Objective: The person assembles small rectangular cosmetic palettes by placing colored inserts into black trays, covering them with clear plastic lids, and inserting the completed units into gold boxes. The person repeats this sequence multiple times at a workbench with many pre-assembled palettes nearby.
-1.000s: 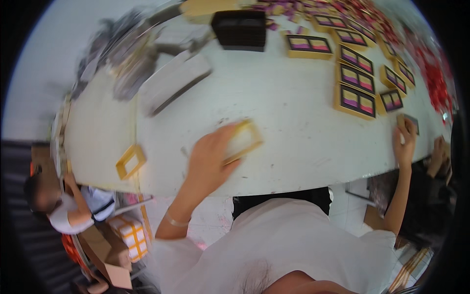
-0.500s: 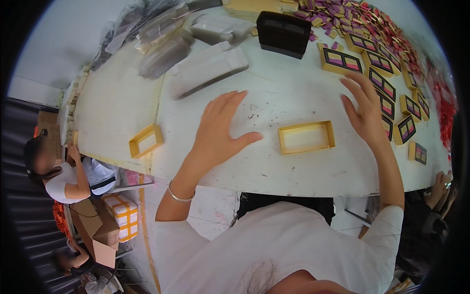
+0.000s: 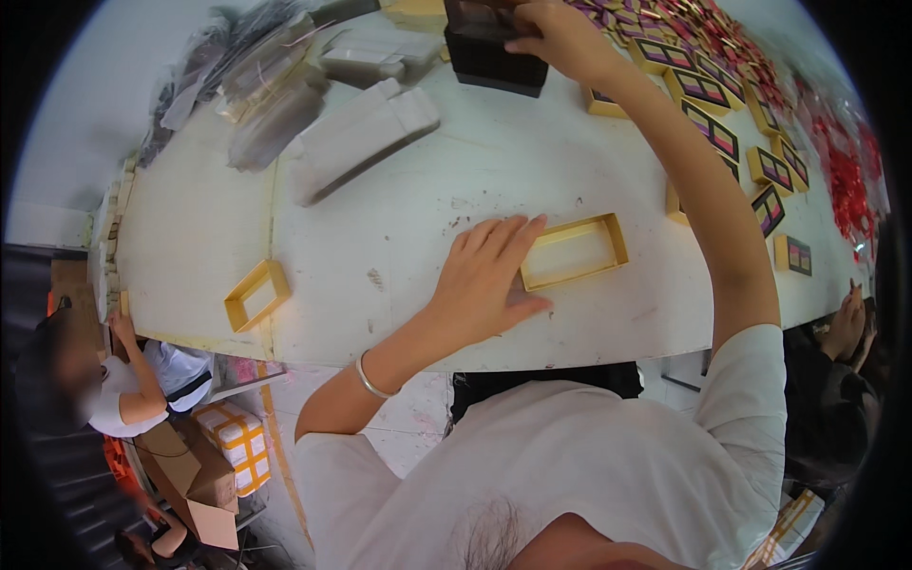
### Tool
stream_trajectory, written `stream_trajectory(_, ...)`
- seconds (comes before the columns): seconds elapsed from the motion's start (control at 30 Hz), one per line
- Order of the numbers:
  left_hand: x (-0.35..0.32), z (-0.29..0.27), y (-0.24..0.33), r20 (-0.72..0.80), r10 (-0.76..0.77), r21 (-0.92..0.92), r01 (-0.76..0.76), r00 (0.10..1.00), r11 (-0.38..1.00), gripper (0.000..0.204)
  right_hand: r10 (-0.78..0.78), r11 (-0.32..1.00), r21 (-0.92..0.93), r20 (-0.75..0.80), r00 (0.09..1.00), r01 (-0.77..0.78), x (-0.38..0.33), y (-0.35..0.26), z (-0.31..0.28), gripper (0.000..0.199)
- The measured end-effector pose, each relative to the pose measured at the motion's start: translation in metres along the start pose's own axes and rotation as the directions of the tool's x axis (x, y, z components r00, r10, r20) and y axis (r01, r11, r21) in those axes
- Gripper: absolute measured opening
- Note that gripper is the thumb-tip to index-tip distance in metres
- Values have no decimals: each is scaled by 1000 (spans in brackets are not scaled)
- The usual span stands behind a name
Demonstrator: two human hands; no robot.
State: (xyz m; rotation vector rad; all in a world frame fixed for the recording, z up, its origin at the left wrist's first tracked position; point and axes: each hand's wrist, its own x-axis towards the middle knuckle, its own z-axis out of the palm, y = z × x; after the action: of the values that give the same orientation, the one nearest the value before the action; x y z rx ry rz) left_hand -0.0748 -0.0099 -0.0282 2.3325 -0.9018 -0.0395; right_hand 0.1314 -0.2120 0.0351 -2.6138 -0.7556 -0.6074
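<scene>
My left hand (image 3: 484,280) is at the left end of an open gold box (image 3: 577,283), its fingers apart. The fingertips reach the box's far left corner and the thumb lies by its near side, with a gap between. The box lies flat, with no lid. Farther off, my right hand (image 3: 560,40) is closed at the top of a stack of black plastic trays (image 3: 494,66). It grips an upper black tray (image 3: 475,17), which tilts up from the stack; some of its fingers are hidden.
Filled gold boxes (image 3: 698,90) stand at the right, before a heap of small wrapped pieces (image 3: 655,24). Clear plastic sleeves (image 3: 366,142) lie at the back left. Another empty gold box (image 3: 256,294) sits at the left. Other people work at both sides.
My right hand has moved up and left, from beside the filled boxes to the black trays. My left hand has come right and down to the gold box. The view has shifted slightly.
</scene>
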Motion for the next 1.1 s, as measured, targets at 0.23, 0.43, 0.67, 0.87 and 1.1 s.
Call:
stream_trajectory(0.23, 0, -11, -17, -4, -61, -90, 60, 998, 994, 72, 287, 618, 665, 305, 908, -418, -106, -49, -102, 18)
stream_trajectory(0.43, 6, -13, -17, 108, -91, -283, 119, 990, 952, 77, 185, 510, 397, 816, 547, -763, -163, -53, -75, 33)
stream_trajectory(0.67, 10, -21, -14, 198, -89, -378, 160, 976, 912, 73, 143, 832, 339, 634, 760, -439, -156, -87, -59, 26)
stream_trajectory(0.87, 9, -16, -13, 149, -27, -322, 75, 988, 944, 63, 139, 939, 193, 543, 828, -284, -168, -85, -50, 31)
stream_trajectory(1.1, 11, -22, -17, 228, -69, -354, 149, 971, 923, 62, 10, 954, 290, 209, 978, -71, -172, -77, -83, 36)
